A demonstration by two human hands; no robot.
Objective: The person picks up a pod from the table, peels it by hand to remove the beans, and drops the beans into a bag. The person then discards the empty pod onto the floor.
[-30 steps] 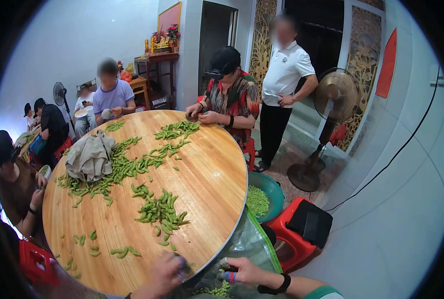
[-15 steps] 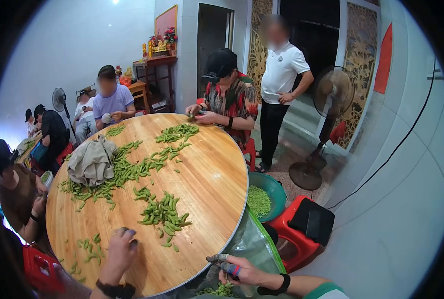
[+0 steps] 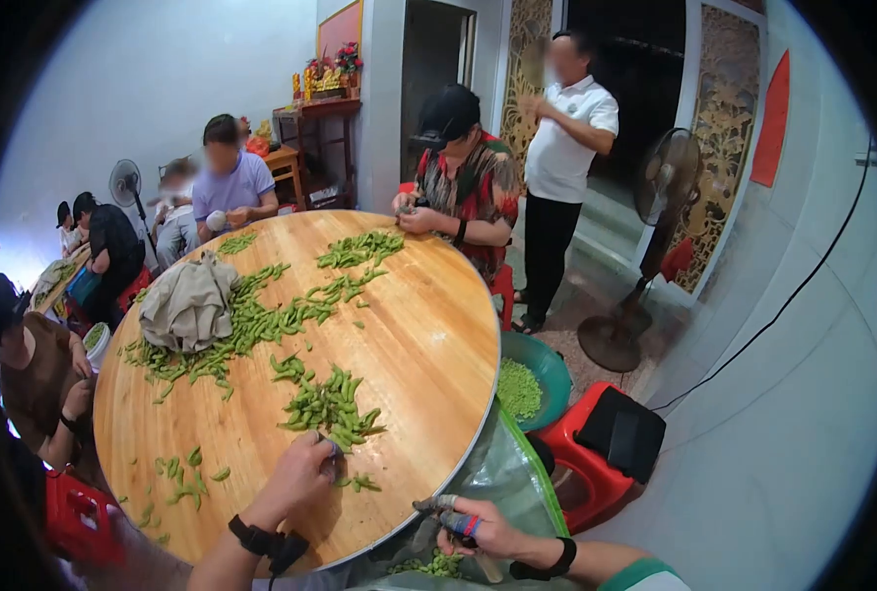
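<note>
Green edamame pods [image 3: 332, 406] lie in a loose heap on the round wooden table [image 3: 428, 394]. My left hand [image 3: 302, 473], wearing a black wristband, is down at the near edge of this heap. Its fingers are curled, and their tips are partly hidden, so what they hold cannot be made out. Past the table's near rim is my right hand [image 3: 487, 529], with dark wrappings and a red-and-blue band on its fingers. Those fingers point left, apart, with nothing visible between them. Shelled beans [image 3: 436, 563] lie below it on a clear plastic sheet [image 3: 507, 468].
A grey cloth [image 3: 190, 303] rests on a larger spread of pods. Several people sit around the table, and one stands near the doorway. Right of the table are a green basin [image 3: 549, 379] of beans, a red stool [image 3: 581, 463] with a black bag, and a standing fan [image 3: 611, 340].
My left hand has moved right and forward to the pod heap, its fingers now curled. My right hand stays nearly in place. The standing person has raised an arm.
</note>
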